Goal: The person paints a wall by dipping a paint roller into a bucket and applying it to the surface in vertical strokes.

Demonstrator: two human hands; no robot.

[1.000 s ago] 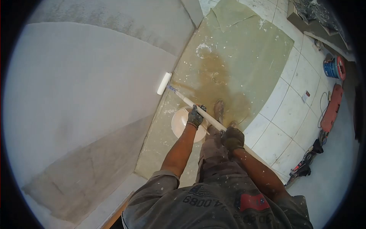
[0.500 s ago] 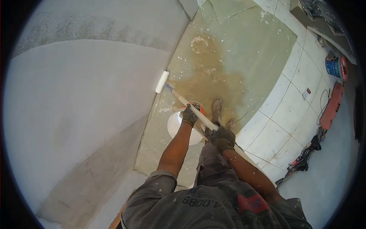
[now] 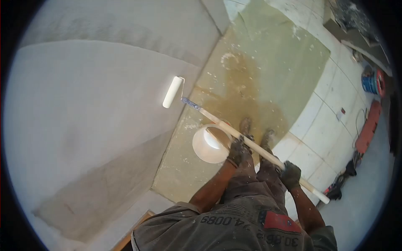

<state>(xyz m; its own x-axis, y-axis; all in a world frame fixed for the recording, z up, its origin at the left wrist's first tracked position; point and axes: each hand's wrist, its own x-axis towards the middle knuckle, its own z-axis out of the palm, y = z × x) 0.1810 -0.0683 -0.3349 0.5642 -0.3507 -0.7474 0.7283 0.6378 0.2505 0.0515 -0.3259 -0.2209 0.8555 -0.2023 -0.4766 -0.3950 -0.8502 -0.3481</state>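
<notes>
Pole (image 3: pixel 264 151), one: slants past the bucket (image 3: pixel 204 154), within both grips. Left hand (image 3: pixel 238 152): grip closed round the pole, just beside the bucket. Right hand (image 3: pixel 290 175): grip closed round the pole, farther from the bucket; wide spacing presumably for leverage. Roller sleeve (image 3: pixel 172 92): beyond the bucket, well ahead of both grips, by the wall (image 3: pixel 104 96); contact cannot be told. Sheet (image 3: pixel 293 69): beneath the bucket, presumably shielding tiles (image 3: pixel 307 155).

Dark grey shirt (image 3: pixel 184 230) (red patch (image 3: pixel 281 221), pale flecks), brownish-grey trousers (image 3: pixel 251 189), dark gloves (image 3: pixel 290 175).
</notes>
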